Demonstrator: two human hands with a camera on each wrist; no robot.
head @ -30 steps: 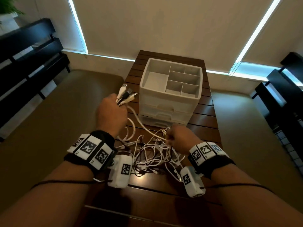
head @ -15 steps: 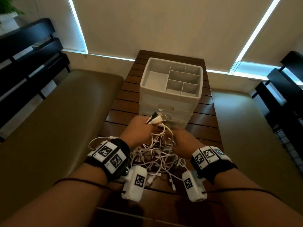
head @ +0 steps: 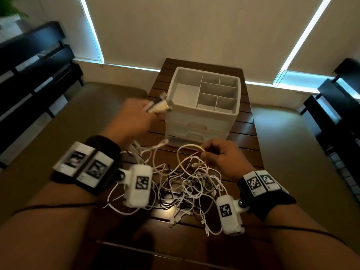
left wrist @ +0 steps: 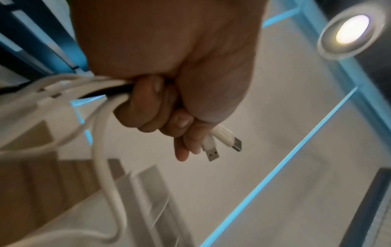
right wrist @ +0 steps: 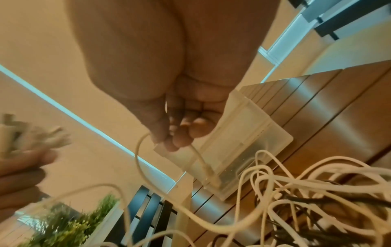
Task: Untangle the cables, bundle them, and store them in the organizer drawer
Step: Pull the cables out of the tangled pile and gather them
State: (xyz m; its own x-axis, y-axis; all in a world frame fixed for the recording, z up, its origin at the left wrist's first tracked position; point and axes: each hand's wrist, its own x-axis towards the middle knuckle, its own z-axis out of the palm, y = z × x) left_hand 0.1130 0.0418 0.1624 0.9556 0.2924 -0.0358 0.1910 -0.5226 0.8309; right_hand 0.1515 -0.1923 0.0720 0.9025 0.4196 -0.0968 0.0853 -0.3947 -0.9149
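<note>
A tangle of white and black cables (head: 187, 184) lies on the wooden table (head: 245, 133) in front of the white organizer (head: 202, 106), whose drawers are closed. My left hand (head: 134, 117) is raised left of the organizer and grips a bunch of cable ends (head: 157, 107); USB plugs (left wrist: 224, 143) stick out below its curled fingers (left wrist: 146, 107), and cables (left wrist: 101, 133) trail down from the fist. My right hand (head: 220, 154) hovers over the tangle and pinches a thin white cable loop (head: 189, 152), which the pinching fingertips (right wrist: 169, 143) hold in the right wrist view (right wrist: 139, 160).
The organizer's top tray (head: 222, 82) has several open compartments. Padded benches (head: 64, 121) flank the table on both sides. Dark slatted furniture (head: 31, 71) stands at the left and right. A potted plant (right wrist: 69, 224) stands off to the left.
My left hand has lifted up and to the left with the cable ends, away from the right hand, stretching cables out of the tangle. My right hand has stayed over the pile, pinching a loop.
</note>
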